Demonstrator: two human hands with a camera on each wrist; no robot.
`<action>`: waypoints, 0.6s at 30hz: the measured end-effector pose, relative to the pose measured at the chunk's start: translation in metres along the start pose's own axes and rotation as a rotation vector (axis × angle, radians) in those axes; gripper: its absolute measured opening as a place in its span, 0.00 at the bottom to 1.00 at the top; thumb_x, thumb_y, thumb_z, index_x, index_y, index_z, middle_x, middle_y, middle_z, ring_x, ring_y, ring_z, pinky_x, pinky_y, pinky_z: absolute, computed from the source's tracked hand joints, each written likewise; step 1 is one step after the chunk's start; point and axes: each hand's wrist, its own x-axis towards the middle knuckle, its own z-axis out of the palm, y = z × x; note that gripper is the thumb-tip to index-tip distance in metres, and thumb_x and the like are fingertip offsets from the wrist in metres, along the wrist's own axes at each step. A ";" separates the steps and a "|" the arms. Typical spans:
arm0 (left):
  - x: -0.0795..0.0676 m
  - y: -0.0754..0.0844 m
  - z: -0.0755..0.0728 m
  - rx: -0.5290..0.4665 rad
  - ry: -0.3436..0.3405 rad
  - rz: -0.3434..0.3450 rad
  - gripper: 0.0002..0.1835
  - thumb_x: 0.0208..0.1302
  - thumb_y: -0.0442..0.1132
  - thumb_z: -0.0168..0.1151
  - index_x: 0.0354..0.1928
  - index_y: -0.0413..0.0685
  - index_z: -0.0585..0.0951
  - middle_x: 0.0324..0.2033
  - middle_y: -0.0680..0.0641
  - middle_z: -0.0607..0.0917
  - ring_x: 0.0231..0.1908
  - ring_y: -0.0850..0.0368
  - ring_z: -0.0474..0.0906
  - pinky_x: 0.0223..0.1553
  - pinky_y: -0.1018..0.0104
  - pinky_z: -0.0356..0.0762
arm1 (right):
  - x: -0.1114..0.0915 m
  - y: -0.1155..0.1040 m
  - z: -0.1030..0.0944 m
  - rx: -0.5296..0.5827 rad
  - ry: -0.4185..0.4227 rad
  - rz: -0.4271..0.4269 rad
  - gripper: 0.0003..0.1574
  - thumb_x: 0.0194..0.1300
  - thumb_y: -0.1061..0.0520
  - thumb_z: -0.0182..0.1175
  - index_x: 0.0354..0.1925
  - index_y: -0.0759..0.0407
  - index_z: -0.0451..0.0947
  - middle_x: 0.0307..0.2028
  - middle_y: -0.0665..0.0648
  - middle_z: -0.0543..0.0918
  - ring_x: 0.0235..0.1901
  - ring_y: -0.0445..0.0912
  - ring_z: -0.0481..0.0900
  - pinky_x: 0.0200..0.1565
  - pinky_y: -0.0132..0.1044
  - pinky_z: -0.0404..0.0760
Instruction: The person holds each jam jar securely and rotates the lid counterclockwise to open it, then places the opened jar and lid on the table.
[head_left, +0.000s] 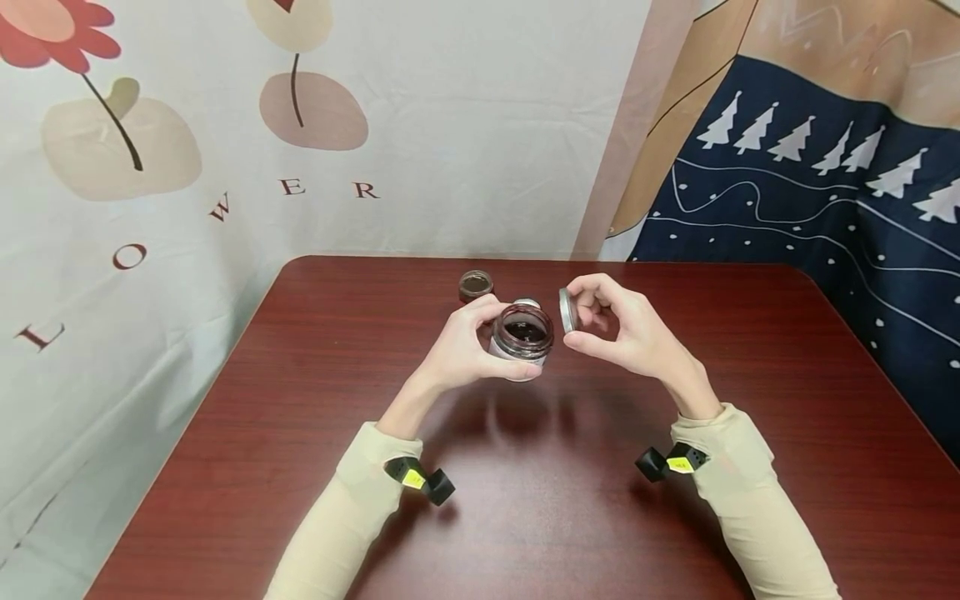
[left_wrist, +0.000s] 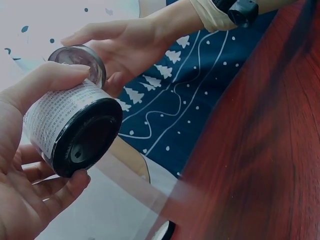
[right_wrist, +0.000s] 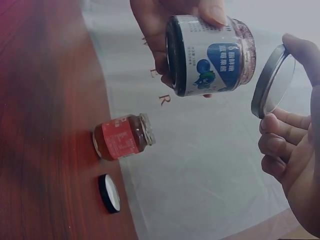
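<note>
My left hand [head_left: 468, 346] grips a glass jam jar [right_wrist: 212, 57] with a white and blue label picturing blueberries. The jar is off the table, its mouth uncovered and tilted, with dark jam inside. Just to the right, my right hand [head_left: 637, 333] pinches a silver lid [right_wrist: 272, 82] by its rim between thumb and fingers. This lid stands on edge, a small gap from the jar's mouth in the head view. In the left wrist view the jar's dark base [left_wrist: 90, 137] faces the camera.
A second glass jar [right_wrist: 122, 137] with a red label stands uncovered on the table [head_left: 360, 350], beyond my left hand. A black-rimmed lid [right_wrist: 109, 194] lies beside it, mostly hidden behind the held jar in the head view. Printed cloths [head_left: 480, 167] hang behind the table.
</note>
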 end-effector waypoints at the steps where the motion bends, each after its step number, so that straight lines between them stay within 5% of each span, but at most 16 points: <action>1: -0.001 -0.001 0.000 0.008 0.005 -0.001 0.28 0.37 0.40 0.86 0.46 0.52 0.87 0.35 0.52 0.79 0.37 0.57 0.75 0.39 0.62 0.75 | 0.000 0.000 0.000 0.007 0.001 0.001 0.32 0.51 0.68 0.74 0.54 0.61 0.74 0.30 0.51 0.74 0.27 0.43 0.70 0.27 0.33 0.67; 18: -0.007 -0.017 -0.006 0.067 0.093 -0.058 0.31 0.36 0.40 0.86 0.48 0.47 0.86 0.42 0.50 0.84 0.44 0.55 0.78 0.47 0.56 0.76 | -0.005 0.009 0.010 0.029 -0.038 0.034 0.33 0.51 0.65 0.76 0.53 0.61 0.72 0.30 0.56 0.78 0.27 0.44 0.74 0.31 0.33 0.72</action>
